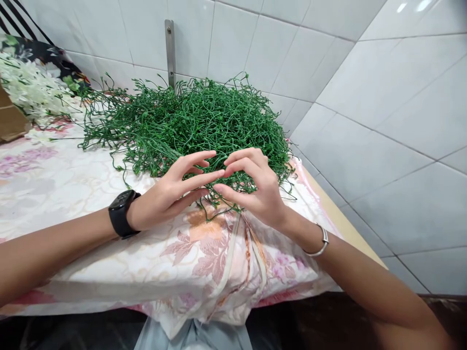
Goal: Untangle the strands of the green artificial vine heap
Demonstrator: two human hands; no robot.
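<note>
A: Main thing first. What do we log?

B: We log a heap of thin green plastic tendrils [189, 121], tangled and piled at the far right corner of the tabletop, close to the walls. Loose strands trail off towards the left.

A: Hands?

B: Both are at the heap's near edge. We see the left hand [171, 194] with fingers [199, 181] stretched nearly straight and spread. It grips nothing, and its tips meet the right hand [257, 192]. The right fingers [242, 163] are curled, with the thumb below them and a few strands running between. We cannot tell whether they are actually pinched.

A: Wrists?

B: A black smartwatch [122, 214] on the left, a thin silver bangle [321, 243] on the right.

A: What's underneath?

B: A pale floral cloth [73, 184] covers the tabletop and hangs bunched over the near edge. Bare wood [341, 218] shows along the right edge.

A: Anything else?

B: White artificial flowers [29, 90] and a brown cardboard box [10, 121] at the far left. There is a white tiled wall [365, 121] behind and to the right, with a metal strip [170, 48] fixed to it above the heap.
</note>
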